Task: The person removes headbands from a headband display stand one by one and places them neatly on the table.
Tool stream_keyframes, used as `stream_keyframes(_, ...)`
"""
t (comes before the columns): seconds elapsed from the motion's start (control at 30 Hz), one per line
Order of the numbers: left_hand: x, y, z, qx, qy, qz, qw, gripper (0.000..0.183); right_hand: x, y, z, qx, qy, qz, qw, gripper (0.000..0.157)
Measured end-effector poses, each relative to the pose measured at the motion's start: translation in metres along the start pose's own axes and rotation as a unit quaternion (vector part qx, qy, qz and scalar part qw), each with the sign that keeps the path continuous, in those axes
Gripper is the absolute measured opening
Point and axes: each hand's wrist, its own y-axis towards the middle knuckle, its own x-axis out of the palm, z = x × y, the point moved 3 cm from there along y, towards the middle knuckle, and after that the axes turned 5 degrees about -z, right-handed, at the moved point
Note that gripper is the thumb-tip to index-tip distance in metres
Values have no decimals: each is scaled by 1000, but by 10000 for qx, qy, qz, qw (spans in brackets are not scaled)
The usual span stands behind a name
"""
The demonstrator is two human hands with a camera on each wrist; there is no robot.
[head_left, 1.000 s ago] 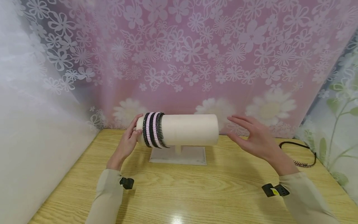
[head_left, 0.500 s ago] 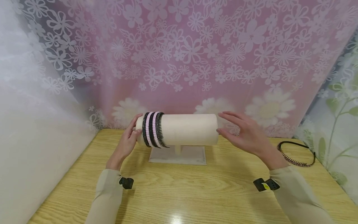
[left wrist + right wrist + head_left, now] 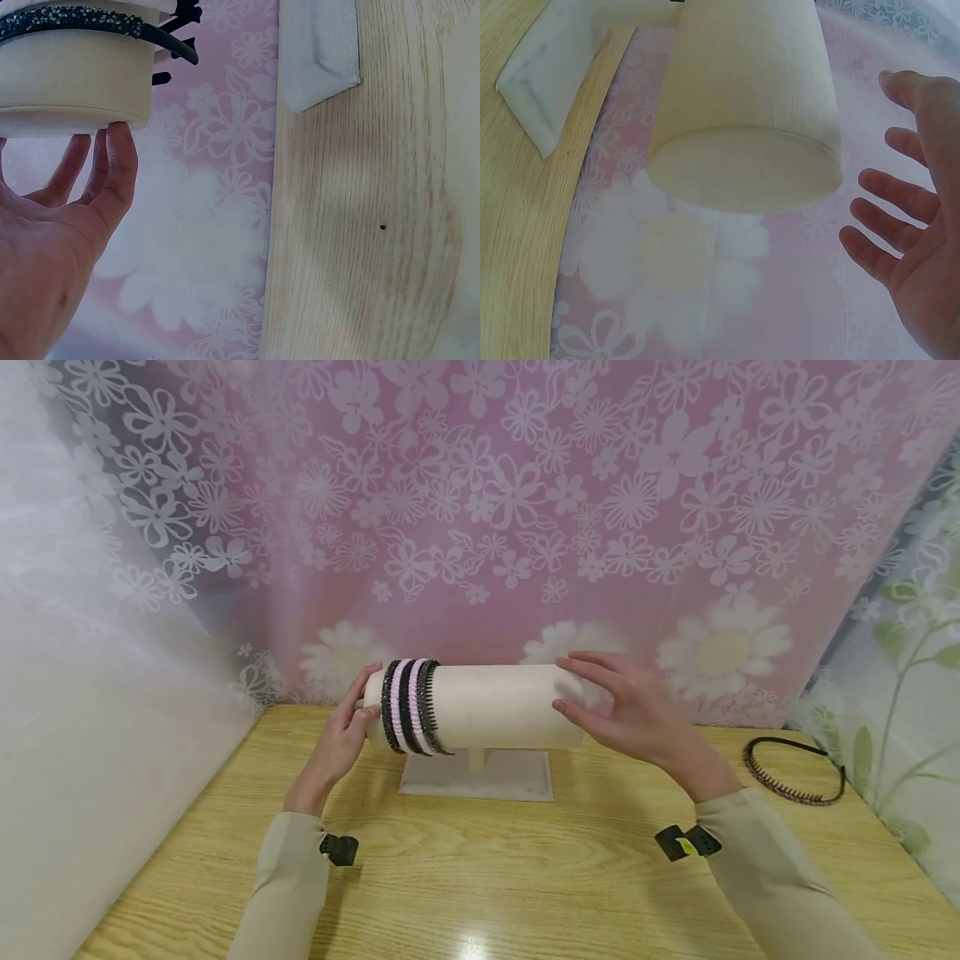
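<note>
A cream cylinder on a short post and flat base forms a headband stand (image 3: 502, 706). Around its left part sit several headbands (image 3: 408, 707), black glittery and pale lilac, side by side, some with comb teeth. My left hand (image 3: 341, 739) grips the cylinder's left end, thumb in front; the left wrist view shows its fingertips at the end's rim below a black beaded headband (image 3: 71, 21). At the right end, my right hand (image 3: 630, 714) overlaps the cylinder in the head view. In the right wrist view its spread fingers (image 3: 900, 195) stand beside the bare end, apart from it.
Another headband (image 3: 795, 772), dark with pinkish teeth, lies on the wooden table (image 3: 480, 868) at the right. A pink floral curtain (image 3: 510, 510) hangs behind the table, with pale sheets at both sides. Each wrist wears a black camera strap.
My right hand has moved left, from beyond the cylinder's right end to right at it, uncovering more of the headband on the table. The left hand stays in place.
</note>
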Motion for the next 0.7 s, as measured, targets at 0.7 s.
stream_keyframes(0.7, -1, 0, -1, 25, -45, -64, 10000, 53, 22, 22, -14, -278, 154, -64, 9995, 53)
